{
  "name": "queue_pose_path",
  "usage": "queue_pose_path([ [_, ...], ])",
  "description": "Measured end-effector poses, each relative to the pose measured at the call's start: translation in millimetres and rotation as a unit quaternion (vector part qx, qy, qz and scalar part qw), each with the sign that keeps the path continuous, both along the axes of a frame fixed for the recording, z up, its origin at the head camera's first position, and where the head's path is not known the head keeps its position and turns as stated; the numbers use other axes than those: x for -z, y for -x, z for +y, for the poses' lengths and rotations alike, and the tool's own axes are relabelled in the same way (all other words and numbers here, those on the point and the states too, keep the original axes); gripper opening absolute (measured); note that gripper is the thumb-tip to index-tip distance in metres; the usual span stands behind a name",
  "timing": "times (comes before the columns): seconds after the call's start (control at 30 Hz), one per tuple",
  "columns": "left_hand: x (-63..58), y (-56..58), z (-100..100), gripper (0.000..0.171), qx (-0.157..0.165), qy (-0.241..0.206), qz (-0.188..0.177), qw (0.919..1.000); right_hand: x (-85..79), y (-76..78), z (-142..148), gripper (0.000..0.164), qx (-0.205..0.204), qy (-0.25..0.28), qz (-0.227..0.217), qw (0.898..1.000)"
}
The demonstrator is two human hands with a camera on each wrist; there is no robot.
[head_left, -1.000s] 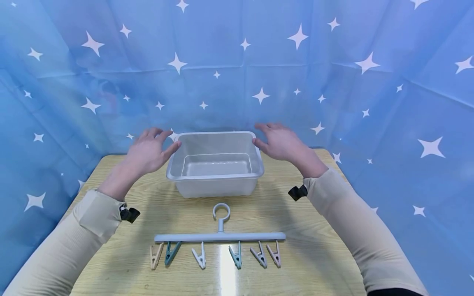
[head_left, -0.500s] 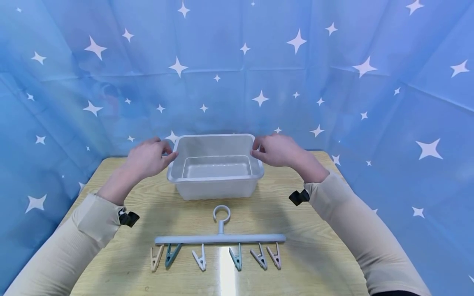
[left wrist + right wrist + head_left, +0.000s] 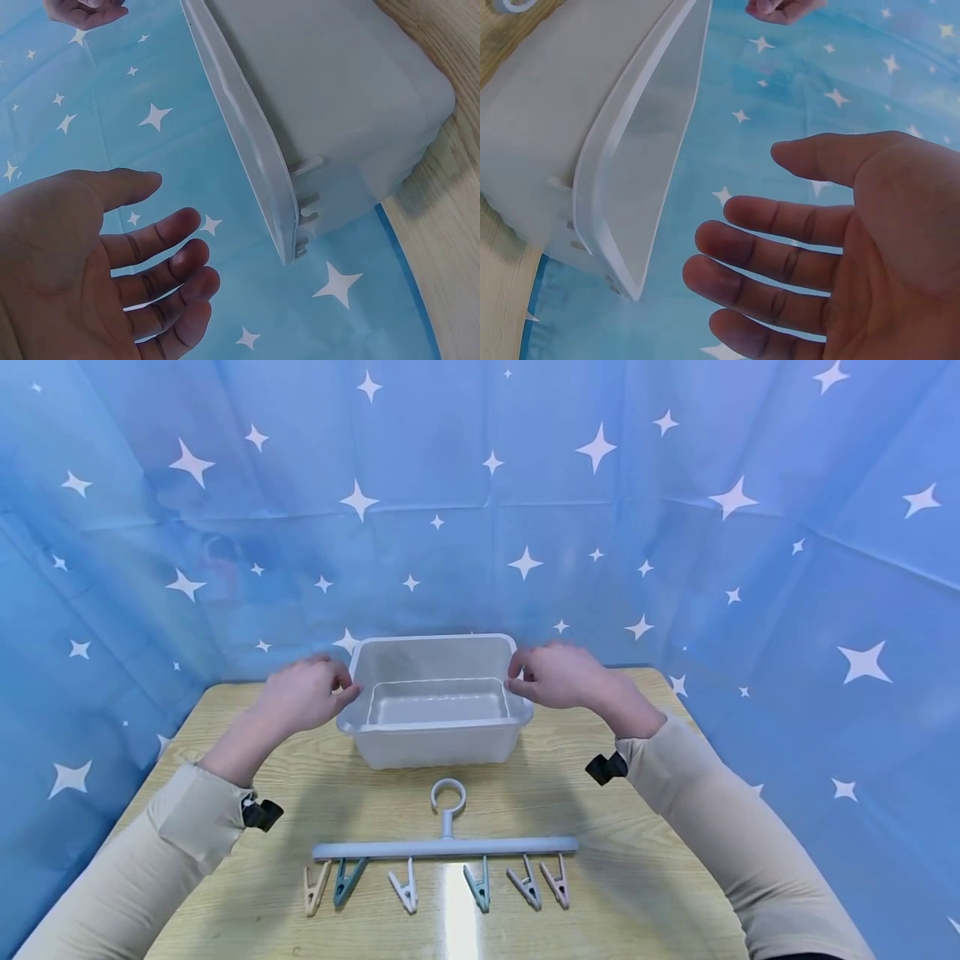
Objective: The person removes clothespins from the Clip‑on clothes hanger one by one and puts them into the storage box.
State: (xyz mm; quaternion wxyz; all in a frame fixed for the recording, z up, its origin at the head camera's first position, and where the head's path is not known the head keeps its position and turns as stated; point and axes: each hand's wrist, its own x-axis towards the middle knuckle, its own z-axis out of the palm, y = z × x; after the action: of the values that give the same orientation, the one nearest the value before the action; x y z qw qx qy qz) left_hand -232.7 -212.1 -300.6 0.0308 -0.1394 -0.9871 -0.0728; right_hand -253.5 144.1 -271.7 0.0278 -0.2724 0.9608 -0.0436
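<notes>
A light grey plastic basin (image 3: 438, 748) stands at the back of the table, its opening facing up. My left hand (image 3: 302, 695) hovers at its left side and overlaps the rim in the head view. At the right side my right hand (image 3: 564, 677) mirrors it, thumb toward the rim. In the left wrist view the left palm (image 3: 60, 247) shows, fingers loosely bent, with a gap to the basin's rim (image 3: 259, 161). The right wrist view likewise has loosely bent fingers (image 3: 769, 251) apart from the rim (image 3: 592, 176). Neither hand holds anything.
In front of the basin lies a pale blue hanger (image 3: 446, 848) with a round hook and several coloured clips (image 3: 405, 887) along its bar. The wooden table (image 3: 375, 935) is bordered at back and sides by a blue star-patterned curtain (image 3: 450, 560).
Both hands have come down a little beside the basin's rim, and their fingers are more bent than before. The basin and hanger keep their places on the table.
</notes>
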Motion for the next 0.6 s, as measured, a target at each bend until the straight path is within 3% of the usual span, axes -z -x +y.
queue_pose_path([
  [0.23,0.9,-2.9,0,0.028,0.011,0.004,0.003,0.9999,3.0,-1.3,-3,0.027,-0.010,-0.004,-0.012,1.000],
  [0.6,11.8,-9.0,6,0.025,0.041,-0.005,-0.001,0.9992,13.4,-3.5,-5,0.026,-0.025,0.000,-0.047,0.999],
])
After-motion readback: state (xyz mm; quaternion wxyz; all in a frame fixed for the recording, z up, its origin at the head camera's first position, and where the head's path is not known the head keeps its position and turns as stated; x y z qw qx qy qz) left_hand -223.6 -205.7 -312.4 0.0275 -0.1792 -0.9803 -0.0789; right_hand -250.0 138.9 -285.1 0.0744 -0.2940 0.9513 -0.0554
